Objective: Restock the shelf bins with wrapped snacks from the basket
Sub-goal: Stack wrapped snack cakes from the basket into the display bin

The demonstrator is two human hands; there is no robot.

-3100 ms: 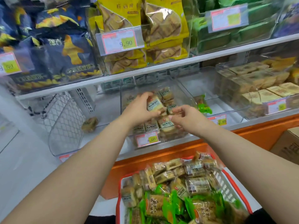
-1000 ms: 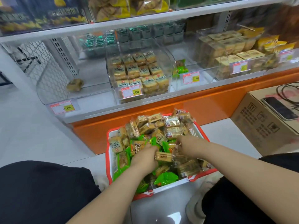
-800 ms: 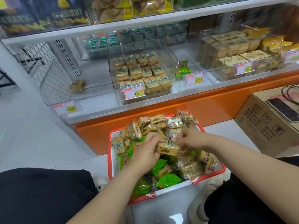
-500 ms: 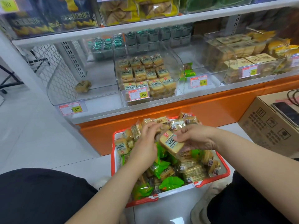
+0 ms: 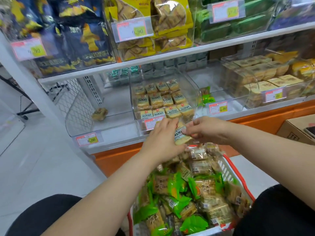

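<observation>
Pinched between the left hand (image 5: 163, 138) and right hand (image 5: 207, 130), a wrapped snack (image 5: 181, 136) is held above the basket's (image 5: 227, 169) far edge, long axis pointing toward the middle bin (image 5: 193, 87), just beyond both hands.

Both bare forearms are stretched forward, and one wrapped snack (image 5: 181, 135) is pinched between the left hand (image 5: 162, 139) and the right hand (image 5: 208, 129).
</observation>
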